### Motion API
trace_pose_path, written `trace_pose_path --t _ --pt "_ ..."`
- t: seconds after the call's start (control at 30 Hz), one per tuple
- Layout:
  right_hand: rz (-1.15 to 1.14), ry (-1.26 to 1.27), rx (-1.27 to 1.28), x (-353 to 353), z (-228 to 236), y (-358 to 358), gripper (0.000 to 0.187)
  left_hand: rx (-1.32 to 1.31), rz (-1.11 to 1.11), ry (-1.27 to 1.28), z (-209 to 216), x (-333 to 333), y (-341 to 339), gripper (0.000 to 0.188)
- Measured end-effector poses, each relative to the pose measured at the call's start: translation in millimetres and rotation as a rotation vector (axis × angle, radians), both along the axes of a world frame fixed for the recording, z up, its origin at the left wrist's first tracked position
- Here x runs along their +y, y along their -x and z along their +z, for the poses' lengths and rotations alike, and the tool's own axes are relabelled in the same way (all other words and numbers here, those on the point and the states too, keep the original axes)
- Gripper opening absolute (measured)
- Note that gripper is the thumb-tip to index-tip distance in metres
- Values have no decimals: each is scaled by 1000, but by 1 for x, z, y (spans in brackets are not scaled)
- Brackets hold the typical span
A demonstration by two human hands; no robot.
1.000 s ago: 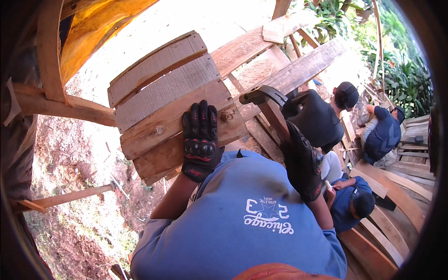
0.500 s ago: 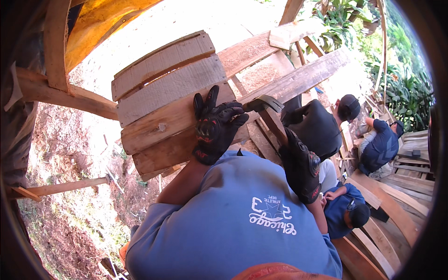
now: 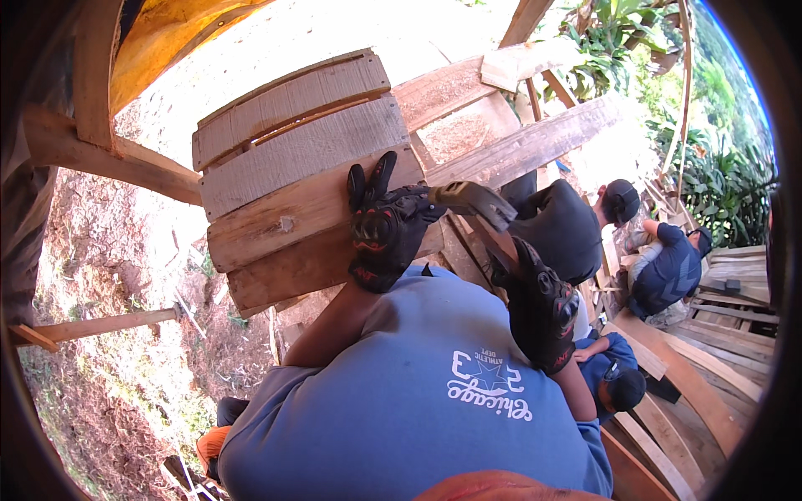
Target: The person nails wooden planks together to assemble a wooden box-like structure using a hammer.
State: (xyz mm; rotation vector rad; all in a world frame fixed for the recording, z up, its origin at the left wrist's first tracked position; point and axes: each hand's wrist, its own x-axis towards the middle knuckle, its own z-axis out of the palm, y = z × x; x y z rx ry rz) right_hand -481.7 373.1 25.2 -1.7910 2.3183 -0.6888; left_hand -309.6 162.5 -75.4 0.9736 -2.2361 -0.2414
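Note:
My right hand (image 3: 543, 313), in a black glove, is wrapped round the wooden handle of a hammer (image 3: 480, 204). The hammer's metal head is beside the fingertips of my left hand (image 3: 387, 230). My left hand, also gloved in black, rests over a panel of wooden slats (image 3: 309, 154). Its thumb and forefinger are pinched together while two other fingers stick out. Whatever the pinch holds, if anything, is too small or hidden to make out. The panel's upper slats are greyish, the lower ones browner, with a narrow gap between the top two.
A long board (image 3: 535, 142) slants away at the right, close to the panel. Several co-workers sit or crouch on my right, one in a dark cap (image 3: 621, 202). Loose planks (image 3: 685, 401) lie at the lower right. A timber beam (image 3: 150, 171) stands at the left.
The hammer's head has turned and dipped slightly beside my left fingers. My right hand has shifted a little lower with the handle. My left hand keeps its pinch.

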Motion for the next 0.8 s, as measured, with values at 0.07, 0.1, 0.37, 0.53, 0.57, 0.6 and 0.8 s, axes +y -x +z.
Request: trace_pose_path --t 0.07,0.1,0.37,0.53,0.57,0.6,0.8 --pt "26 -211 3 1 1 5 53 22 -17 -13 0 0 0 16" --pt "15 -123 26 3 0 5 52 33 -26 -20 1 0 0 17" --pt "72 17 -21 -2 -5 1 54 -38 -65 19 -1 -7 -5 20" --pt "17 53 -64 -2 -5 1 53 -104 -16 61 -2 -1 -4 19" --pt "13 121 -35 1 -5 3 53 -88 -29 54 1 -1 -3 19" --pt "10 188 -6 3 -5 4 53 -71 -41 48 1 -2 -3 18" --pt "41 -101 -97 -4 -12 7 56 -47 -6 62 4 2 1 19"
